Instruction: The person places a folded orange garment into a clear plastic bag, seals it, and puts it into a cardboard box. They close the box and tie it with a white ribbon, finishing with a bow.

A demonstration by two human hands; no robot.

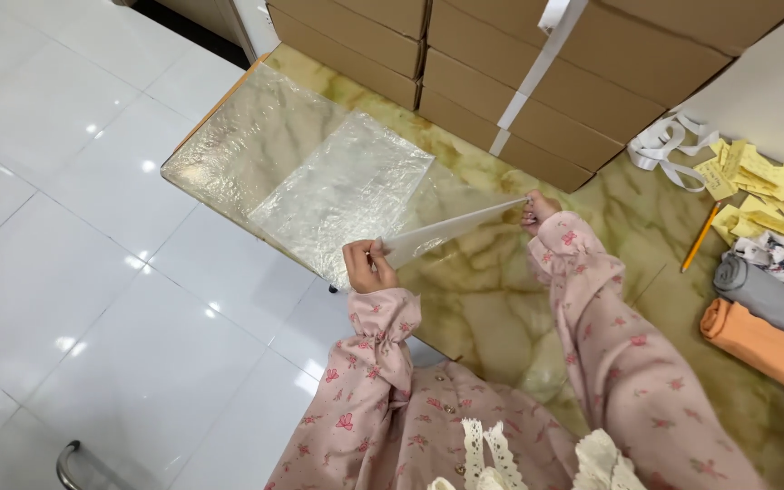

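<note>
Both hands are up off the table (501, 299) with a clear plastic bag (451, 231) stretched between them. The left hand (367, 266) is clenched on the near end, thumb on top, and the right hand (537, 210) pinches the far end between its fingertips. Seen almost edge-on, the bag makes a thin pale strip in the air, so its flat faces look turned sideways rather than down at the table. My read is that the two end grips are there to keep the limp film taut.

Its long axis runs straight from grip to grip, rising slightly toward the right hand. Which end is the mouth I cannot tell.

Beyond the grips, a stack of more clear bags (342, 195) lies flat on the marbled top, reaching toward the table edge, one corner just behind the left hand. Further past the right hand stand cardboard boxes (537, 100) with a white strap (537, 68). Off to the outside of the right arm lie yellow paper slips (764, 177), a pencil (700, 238) and rolled cloth in grey (773, 295) and orange (764, 340).
</note>
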